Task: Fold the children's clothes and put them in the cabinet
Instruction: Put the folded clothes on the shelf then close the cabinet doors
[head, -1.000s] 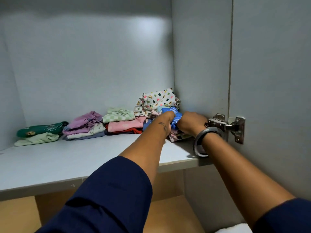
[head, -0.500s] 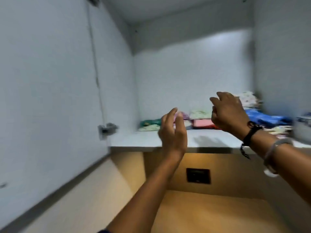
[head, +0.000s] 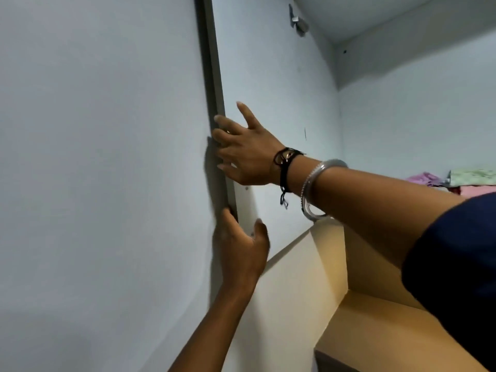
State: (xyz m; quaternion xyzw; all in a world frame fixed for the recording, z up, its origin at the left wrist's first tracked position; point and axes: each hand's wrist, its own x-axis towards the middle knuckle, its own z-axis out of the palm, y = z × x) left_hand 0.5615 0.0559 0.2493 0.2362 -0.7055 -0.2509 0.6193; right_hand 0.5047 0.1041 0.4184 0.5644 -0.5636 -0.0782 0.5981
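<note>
Head view. Right hand is spread flat, fingers curling round the free vertical edge of the pale grey flat-panel cabinet door; thumb lies on the door's inner face. I read it as gripping that edge, not clenched. Left hand sits lower on the same edge, fingers hooked behind it and thumb out on the inner face, also holding the door. Both hands being on the door edge suggests to me that it is about to be swung, probably shut, though direction cannot be told from one frame.

A black cord wristband and a clear glassy bangle sit on the right wrist; a dark navy sleeve covers the upper arm.

The folded children's clothes, pink and pale green cloth, show only as a sliver at the right edge of the cabinet shelf, deep inside, well apart from both hands. Neither hand carries a garment. A metal hinge is near the door's top. My judgement: stowing looks done for these pieces.
</note>
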